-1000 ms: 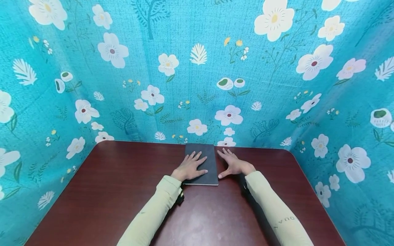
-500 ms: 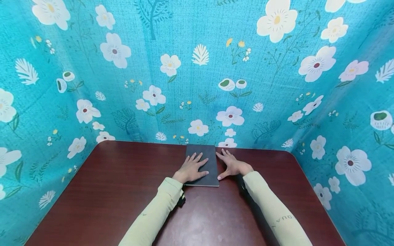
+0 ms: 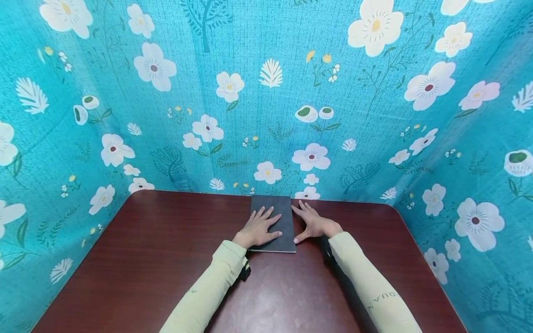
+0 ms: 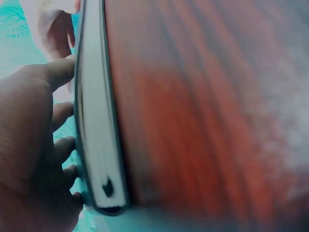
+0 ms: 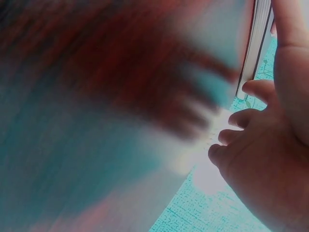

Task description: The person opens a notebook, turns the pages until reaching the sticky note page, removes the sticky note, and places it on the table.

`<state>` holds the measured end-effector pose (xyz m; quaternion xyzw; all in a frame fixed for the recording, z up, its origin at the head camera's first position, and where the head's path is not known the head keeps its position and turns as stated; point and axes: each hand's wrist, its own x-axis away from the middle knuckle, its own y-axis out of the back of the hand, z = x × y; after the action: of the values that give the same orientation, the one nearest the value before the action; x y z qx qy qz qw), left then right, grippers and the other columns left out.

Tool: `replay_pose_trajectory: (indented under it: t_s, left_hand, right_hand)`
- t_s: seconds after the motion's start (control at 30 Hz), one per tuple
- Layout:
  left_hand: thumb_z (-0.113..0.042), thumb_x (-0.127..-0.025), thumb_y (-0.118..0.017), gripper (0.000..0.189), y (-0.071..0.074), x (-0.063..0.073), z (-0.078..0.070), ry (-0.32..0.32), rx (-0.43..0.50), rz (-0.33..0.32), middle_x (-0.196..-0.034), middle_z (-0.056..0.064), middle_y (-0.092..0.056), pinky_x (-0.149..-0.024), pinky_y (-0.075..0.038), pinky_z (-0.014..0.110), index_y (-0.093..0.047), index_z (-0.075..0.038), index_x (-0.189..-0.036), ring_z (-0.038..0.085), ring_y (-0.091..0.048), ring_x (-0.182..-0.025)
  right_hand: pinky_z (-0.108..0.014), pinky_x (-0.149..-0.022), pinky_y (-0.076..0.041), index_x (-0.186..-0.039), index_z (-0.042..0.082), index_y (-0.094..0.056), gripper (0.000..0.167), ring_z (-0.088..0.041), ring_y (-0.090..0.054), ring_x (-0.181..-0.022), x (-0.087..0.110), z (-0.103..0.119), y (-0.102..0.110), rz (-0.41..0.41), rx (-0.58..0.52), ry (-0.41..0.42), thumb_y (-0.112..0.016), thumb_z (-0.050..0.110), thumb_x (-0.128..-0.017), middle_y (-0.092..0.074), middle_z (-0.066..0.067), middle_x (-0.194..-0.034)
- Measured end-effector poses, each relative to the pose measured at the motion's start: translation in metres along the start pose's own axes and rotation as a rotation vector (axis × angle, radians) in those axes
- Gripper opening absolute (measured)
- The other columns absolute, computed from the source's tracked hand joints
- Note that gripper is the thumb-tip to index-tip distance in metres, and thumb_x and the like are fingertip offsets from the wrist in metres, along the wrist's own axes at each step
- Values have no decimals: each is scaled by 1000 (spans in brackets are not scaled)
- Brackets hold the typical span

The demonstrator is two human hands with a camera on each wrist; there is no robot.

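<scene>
Rectangular hardbound book (image 3: pixel 287 224): plain dark grey cover; page block (image 4: pixel 96 101) white with a small dark spot. Round-cornered wooden table (image 3: pixel 175 240): reddish-brown, darker streaked grain, pale glare on the side nearer me. Turquoise cloth hanging (image 3: pixel 250 115): white flowers with yellow or dark-red centres, a pink bloom, white feathery leaves, green sprigs, teal trees. Long fabric sleeves, left sleeve (image 3: pixel 204 286) and right sleeve (image 3: pixel 374 286): pale yellow-green, dark lettering.

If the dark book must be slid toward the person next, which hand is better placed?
Left, I think: the left hand lies spread on top of the dark book, while the right hand is only beside the book's right edge.
</scene>
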<state>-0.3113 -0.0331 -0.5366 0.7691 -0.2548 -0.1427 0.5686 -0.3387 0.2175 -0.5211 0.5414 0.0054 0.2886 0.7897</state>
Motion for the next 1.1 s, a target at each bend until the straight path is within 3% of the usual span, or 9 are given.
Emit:
replay_pose_trajectory:
  t_s: [0.3, 1.1]
  left_hand:
    - [-50, -105, -47, 63, 5, 1, -9, 15, 17, 7, -169, 12, -22, -124, -18, 57, -37, -19, -159, 41, -14, -156]
    - [-42, -106, -51, 57, 13, 4, -23, -31, 97, -17, -163, 19, -33, -123, -27, 51, -47, -9, -153, 38, -27, -153]
  right_hand:
    - [-69, -119, -18, -164, 13, -17, 122, -44, 2, -156, 1, -2, 0, -14, -22, 14, -87, 55, -73, -1, -20, -170]
    - [-71, -118, -16, -164, 14, -18, 120, -46, 0, -155, 6, -5, 5, -51, -81, 66, -87, 54, -75, -2, -21, -170]
